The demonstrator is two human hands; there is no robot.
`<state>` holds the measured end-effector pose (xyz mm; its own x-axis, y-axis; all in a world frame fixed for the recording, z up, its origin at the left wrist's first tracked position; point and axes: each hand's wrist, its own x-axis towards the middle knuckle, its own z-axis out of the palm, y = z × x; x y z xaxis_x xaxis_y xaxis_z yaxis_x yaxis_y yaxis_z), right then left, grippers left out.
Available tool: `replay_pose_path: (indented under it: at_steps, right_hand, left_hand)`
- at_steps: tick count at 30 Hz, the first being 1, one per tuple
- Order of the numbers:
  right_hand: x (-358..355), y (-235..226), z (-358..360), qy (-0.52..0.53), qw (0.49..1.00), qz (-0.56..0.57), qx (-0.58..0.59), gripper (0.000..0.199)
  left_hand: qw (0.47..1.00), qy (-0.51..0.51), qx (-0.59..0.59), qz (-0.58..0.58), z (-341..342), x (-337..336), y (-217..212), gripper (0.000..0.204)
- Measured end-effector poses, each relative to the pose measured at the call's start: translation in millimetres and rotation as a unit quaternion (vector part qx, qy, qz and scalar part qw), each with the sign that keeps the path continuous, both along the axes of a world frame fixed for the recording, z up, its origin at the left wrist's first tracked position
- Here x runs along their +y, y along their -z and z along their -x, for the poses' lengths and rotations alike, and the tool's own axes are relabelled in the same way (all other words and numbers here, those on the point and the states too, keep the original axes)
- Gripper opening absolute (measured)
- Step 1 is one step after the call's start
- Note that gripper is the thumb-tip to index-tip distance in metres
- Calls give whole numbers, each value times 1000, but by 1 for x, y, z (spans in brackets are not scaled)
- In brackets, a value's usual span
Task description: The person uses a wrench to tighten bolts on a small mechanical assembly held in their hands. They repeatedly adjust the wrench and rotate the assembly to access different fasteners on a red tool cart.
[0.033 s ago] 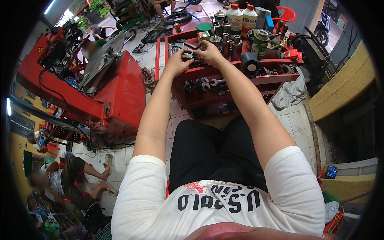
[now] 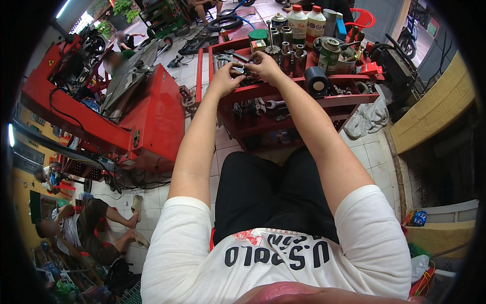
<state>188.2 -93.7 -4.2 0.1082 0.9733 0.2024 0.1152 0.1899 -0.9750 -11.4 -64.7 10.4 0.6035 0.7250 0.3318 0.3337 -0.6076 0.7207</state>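
Both of our hands meet on one small dark metal part [image 2: 243, 70], held just above the top tray of the red tool cart [image 2: 283, 91]. The part is too small and too covered to name more closely, and we cannot tell which way its long axis runs. It sits between the two sets of fingertips: to the right of our left hand [image 2: 225, 78] and to the left of our right hand [image 2: 263, 63]. The left hand's fingers are curled in and pinched on the part's near end; the right hand's fingers are bent down over it from the far side, also closed on it. Neither hand is clearly nearer, since both touch it.

Taking the cart as our landmark: on its top tray, just right of our hands, stand upright steel sockets [image 2: 286, 50]; farther right are a black roll of tape [image 2: 317, 81] and a green-lidded tin [image 2: 330, 53]. At the cart's far edge stand white plastic bottles with red caps [image 2: 297, 20]. On the cart's lower shelf lie wrenches [image 2: 273, 105]. Left of the cart stands a red tyre-changing machine [image 2: 126, 111], and right of it a grey rag [image 2: 369, 119] lies on the tiled floor.
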Motion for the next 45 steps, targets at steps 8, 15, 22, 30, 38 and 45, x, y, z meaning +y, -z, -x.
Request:
replay_pose_path:
  at_steps: [8, 15, 22, 30, 38, 45]
  right_hand:
    - [-3, -1, 0, 10, 1000, 7, -6, 38]
    - [-4, -3, 3, 22, 1000, 4, -10, 39]
    - [-11, -9, 7, 28, 999, 15, -40, 33]
    - [-11, -8, 7, 40, 999, 13, -32, 31]
    - [-16, -16, 6, 42, 996, 26, -73, 33]
    - [-16, -13, 7, 42, 997, 15, -59, 33]
  left_hand:
    - [1000, -3, 4, -13, -1, -1, 0, 42]
    - [1000, 4, -1, -25, 0, 1, 1, 44]
    - [1000, -4, 22, 18, 3, -3, -4, 47]
    - [999, -3, 22, 25, 1, -2, -5, 47]
    - [999, -1, 9, 32, 1, -7, -9, 48]
    - [999, -12, 2, 41, 1, -2, -2, 50]
